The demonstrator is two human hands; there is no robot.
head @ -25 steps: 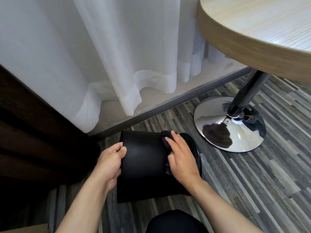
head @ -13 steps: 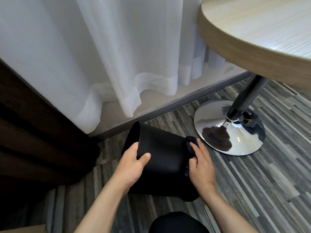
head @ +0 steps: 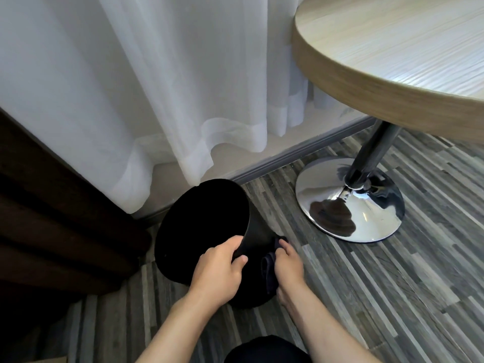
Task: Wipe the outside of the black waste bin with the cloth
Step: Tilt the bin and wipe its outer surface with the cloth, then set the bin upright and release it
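Note:
The black waste bin (head: 259,231) stands tilted on the striped floor, its dark open mouth facing up and left toward the curtain. My left hand (head: 218,269) grips the near rim, fingers inside and thumb on the outer wall. My right hand (head: 288,265) presses a dark cloth (head: 269,268) against the bin's right outer side, low near the floor. Most of the cloth is hidden between my palm and the bin.
A round wooden table (head: 392,82) overhangs at the right, its dark pole on a chrome base (head: 327,200) close to the bin. White sheer curtain (head: 157,87) hangs behind. Dark brown furniture (head: 52,218) fills the left. My dark knee (head: 264,351) is at the bottom edge.
The bin went from lying on its side to tilted with its mouth toward me. My left hand shifted onto the rim; my right hand slid the cloth down the right side.

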